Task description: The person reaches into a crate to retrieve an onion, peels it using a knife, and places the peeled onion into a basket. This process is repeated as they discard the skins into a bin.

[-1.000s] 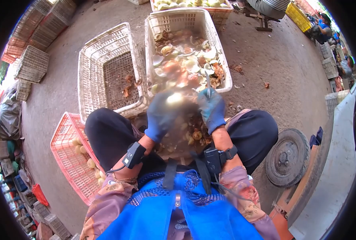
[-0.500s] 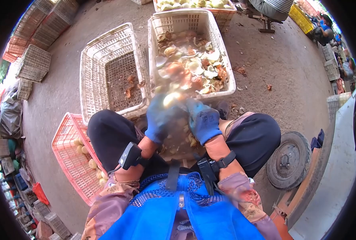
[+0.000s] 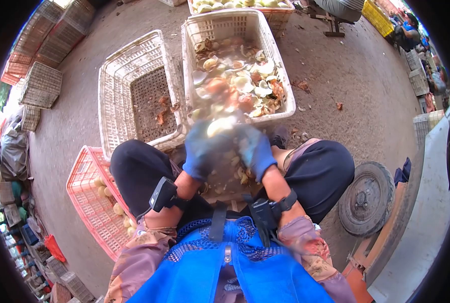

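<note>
Gloved left fingers (image 3: 198, 135) around a pale, round onion (image 3: 221, 127) (right fingers (image 3: 244, 135) blurred, hold unclear)

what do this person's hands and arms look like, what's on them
Left hand and right hand wear blue gloves with brighter cuffs. Each wrist bears a black box on a strap; a cable runs from the left one. The sleeves are mauve, patterned.
</note>
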